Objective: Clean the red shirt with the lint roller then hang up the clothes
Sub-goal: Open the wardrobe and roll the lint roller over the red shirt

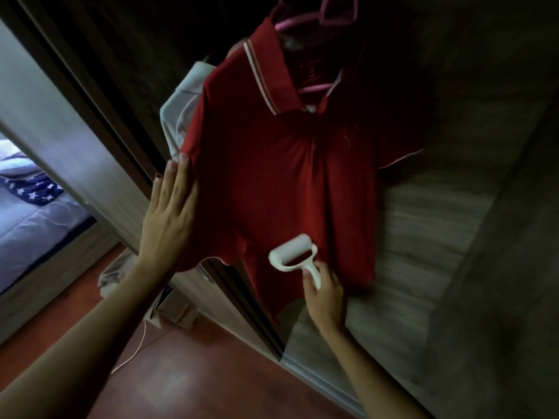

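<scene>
Clearly the red shirt (pixel 281 176) hangs on a pink hanger (pixel 311 89) against a wardrobe door (pixel 423 237). It looks soft and light, likely to swing unless braced. The left hand (pixel 169 213) lies flat, fingers straight, steadying its side; the right hand (pixel 325 294) grips the lint roller (pixel 295 255) by its handle near the hem. The neck label is unreadable.
</scene>
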Demonstrator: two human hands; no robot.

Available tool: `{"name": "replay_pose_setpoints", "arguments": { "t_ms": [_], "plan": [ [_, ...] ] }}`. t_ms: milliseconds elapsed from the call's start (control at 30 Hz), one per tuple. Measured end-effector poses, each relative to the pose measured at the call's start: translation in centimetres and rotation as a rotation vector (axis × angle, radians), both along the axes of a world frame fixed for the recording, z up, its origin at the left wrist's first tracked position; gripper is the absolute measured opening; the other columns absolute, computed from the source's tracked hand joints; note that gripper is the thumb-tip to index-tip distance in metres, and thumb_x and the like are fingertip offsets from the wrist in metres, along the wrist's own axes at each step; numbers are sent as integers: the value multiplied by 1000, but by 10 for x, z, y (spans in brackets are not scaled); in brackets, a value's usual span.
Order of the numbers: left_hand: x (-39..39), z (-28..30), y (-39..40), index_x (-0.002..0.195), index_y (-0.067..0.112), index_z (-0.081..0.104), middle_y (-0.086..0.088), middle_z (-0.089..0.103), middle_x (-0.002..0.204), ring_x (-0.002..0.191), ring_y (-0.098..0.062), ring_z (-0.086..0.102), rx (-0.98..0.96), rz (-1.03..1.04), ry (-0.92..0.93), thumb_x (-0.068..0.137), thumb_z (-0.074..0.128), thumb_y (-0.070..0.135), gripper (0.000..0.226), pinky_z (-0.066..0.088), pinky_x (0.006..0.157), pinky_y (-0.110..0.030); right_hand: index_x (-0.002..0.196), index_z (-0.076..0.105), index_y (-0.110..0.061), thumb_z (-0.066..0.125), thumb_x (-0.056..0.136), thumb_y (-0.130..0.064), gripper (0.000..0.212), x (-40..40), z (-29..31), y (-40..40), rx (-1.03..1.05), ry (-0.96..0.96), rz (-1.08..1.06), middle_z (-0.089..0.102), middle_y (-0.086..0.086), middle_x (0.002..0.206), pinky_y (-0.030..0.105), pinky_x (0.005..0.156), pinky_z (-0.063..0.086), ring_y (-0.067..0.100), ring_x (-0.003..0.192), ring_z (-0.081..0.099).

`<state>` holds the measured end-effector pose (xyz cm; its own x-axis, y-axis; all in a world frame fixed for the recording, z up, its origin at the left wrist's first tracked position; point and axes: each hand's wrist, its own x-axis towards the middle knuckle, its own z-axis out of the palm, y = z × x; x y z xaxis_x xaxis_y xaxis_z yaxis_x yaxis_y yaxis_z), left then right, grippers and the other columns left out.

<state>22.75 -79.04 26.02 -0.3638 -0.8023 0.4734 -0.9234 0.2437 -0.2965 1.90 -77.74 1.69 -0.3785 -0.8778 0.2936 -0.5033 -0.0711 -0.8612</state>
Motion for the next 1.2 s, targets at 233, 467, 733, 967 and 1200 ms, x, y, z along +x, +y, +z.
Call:
{"name": "replay_pose_setpoints", "arguments": {
  "t_ms": [233,467,733,967,1200],
  "plan": [
    [-5,1,2,151,11,-6,-3,-27,157,147,-26,-16,60,15,18,31,92,49,161,-12,119,-37,119,58,-3,56,96,-25,32,-46,134,-58,-513,-290,-254,61,-1,105,10,83,41,6,94,54],
    [-3,0,3,151,11,-7,-4,-25,157,147,-27,-14,88,8,35,30,91,53,161,-11,120,-38,115,59,-8,56,96,-25,26,-64,87,-91,-245,-294,-221,66,12,104,28,78,42,28,95,61],
    [-5,-2,2,151,14,-10,-1,-27,157,147,-24,-17,68,-48,63,37,92,41,155,-11,120,-37,112,61,-17,55,95,-35,25,-69,-2,-57,68,-212,-260,67,12,106,29,70,40,34,94,64],
    [-8,-7,2,151,13,-11,-2,-27,157,146,-23,-17,106,-41,57,35,90,49,157,-12,120,-35,129,49,-12,53,94,-23,36,-80,36,-97,-113,-307,-275,58,17,118,42,86,48,31,103,57],
    [-4,-10,-7,150,4,5,-4,-25,157,147,-26,-15,87,-49,18,31,92,46,153,-11,120,-37,134,51,-2,52,96,-11,39,-74,-56,-81,357,-129,-67,57,27,128,43,101,39,41,121,51]
  ]
}}
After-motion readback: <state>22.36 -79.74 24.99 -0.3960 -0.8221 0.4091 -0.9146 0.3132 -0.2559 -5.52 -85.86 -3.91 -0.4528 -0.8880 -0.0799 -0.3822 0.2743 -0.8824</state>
